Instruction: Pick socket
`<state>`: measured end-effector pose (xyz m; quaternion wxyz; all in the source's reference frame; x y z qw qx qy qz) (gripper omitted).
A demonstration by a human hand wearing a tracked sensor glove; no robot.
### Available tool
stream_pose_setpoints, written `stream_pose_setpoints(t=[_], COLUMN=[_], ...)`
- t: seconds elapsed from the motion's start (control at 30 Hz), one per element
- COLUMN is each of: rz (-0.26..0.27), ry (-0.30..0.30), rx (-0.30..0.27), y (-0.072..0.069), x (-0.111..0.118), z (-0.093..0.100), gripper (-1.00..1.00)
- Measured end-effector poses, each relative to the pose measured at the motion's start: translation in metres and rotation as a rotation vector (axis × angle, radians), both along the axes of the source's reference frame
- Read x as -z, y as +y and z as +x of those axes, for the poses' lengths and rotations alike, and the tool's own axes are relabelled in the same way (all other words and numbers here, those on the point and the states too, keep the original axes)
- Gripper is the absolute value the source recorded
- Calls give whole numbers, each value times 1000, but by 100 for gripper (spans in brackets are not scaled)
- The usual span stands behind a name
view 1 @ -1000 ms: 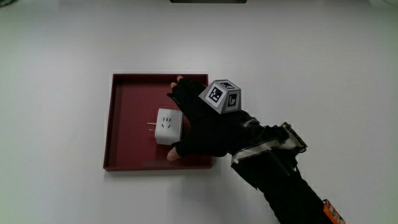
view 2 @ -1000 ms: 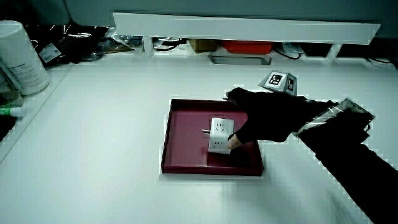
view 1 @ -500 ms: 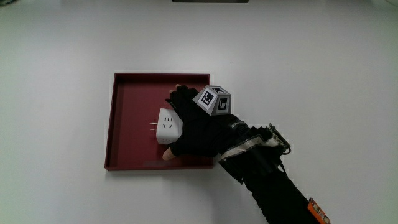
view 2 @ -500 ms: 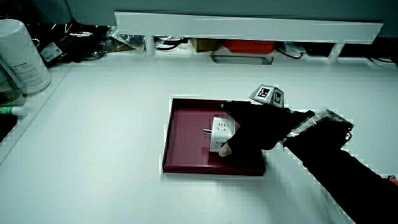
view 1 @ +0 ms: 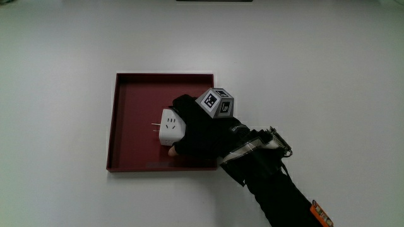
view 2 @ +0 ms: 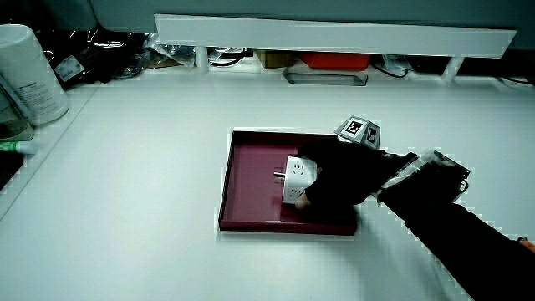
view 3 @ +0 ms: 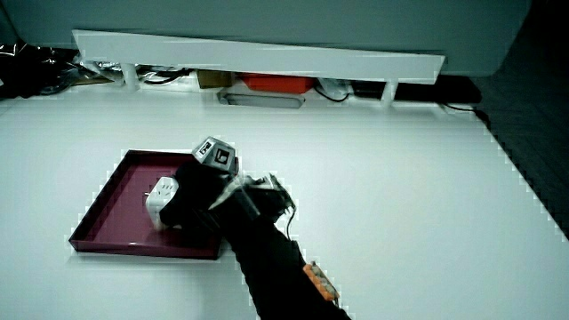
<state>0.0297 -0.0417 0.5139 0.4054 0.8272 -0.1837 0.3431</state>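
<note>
Hand [view 1: 201,132] in black glove is inside the shallow dark-red square tray [view 1: 132,101], fingers wrapped around the small white cube-shaped plastic socket [view 1: 170,127]. Gripping it: fingers curl over the socket's upper edge, thumb tip shows bare just under it on the side nearer the person.

Socket sits roughly mid-tray, closer to the tray wall nearest the person than to the one farthest from them. Its face with the three-slot outlet pattern points up. Two short metal prongs [view 1: 154,127] stick out sideways from the face away from the hand, over bare tray floor. Can't tell from these views whether the socket rests on the tray floor or is just off it.

Patterned black-and-white marker cube [view 1: 218,103] rides on the back of the hand, above the tray's edge. Forearm in black sleeve [view 1: 278,189] runs from the hand off the tray, across the white desk [view 1: 315,75] toward the person.

In both side views same picture: hand [view 2: 343,177] [view 3: 191,200] clamped on the socket [view 2: 298,178] [view 3: 161,198] inside the tray [view 2: 251,180] [view 3: 111,209], prongs pointing into the open part of the tray. A white cylindrical container [view 2: 29,75] stands at the desk's edge in a side view, well apart from the tray.
</note>
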Motion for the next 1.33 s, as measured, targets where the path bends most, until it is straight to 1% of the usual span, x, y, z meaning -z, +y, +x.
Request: stream_pose_setpoints(t=[0.03,0.1,0.13,0.17,0.23,0.27,0.37,0.4,0.43,0.5,0.53,0.57,0.6,0.63,0.67,0.7,0.73,0.77,0.8,0.83,0.87,0.9,0.93,0.97,1.0,1.03,1.07,1.1,1.2,1.27,1.3,1.33], rz=[4,20,28,26,33,40,54,46,44,51,60,60,74,79,82,105,105,111,113,140,129,136,145,148,161,124,123,140,159,190,186,193], ry=[9,0,8,-9,-21,-13,-9,-15,-26,-45,-41,-52,-58,-59,-74,-73,-89,-109,-108,-98,-120,-142,-140,-163,-161,-212,-232,-252,-209,-216,-230,-221], rx=[-4,-14,-18,-19,-13,-16,3,-2,5,1,4,13,19,21,23,20,21,25,27,33,28,48,36,33,42,66,62,64,61,63,57,54], y=[0,0,0,0,1,1,3,3,3,3,3,2,2,1,1,0,0,0,-1,-2,-2,-3,-3,-3,-4,-5,-5,-6,-7,-8,-9,-10], x=[-5,0,-4,-1,2,-1,1,2,3,9,7,11,19,17,27,31,42,47,49,54,61,64,72,80,82,80,84,87,106,113,116,120], z=[0,1,1,1,0,0,-1,-1,0,1,2,2,2,3,3,5,5,6,8,9,11,12,14,15,18,19,21,24,32,37,40,43], gripper=[71,81,86,90,100,100,100,100,100,100,100,100,100,100,100,100,100,100,100,100,100,100,100,100,100,100,100,100,100,100,100,100])
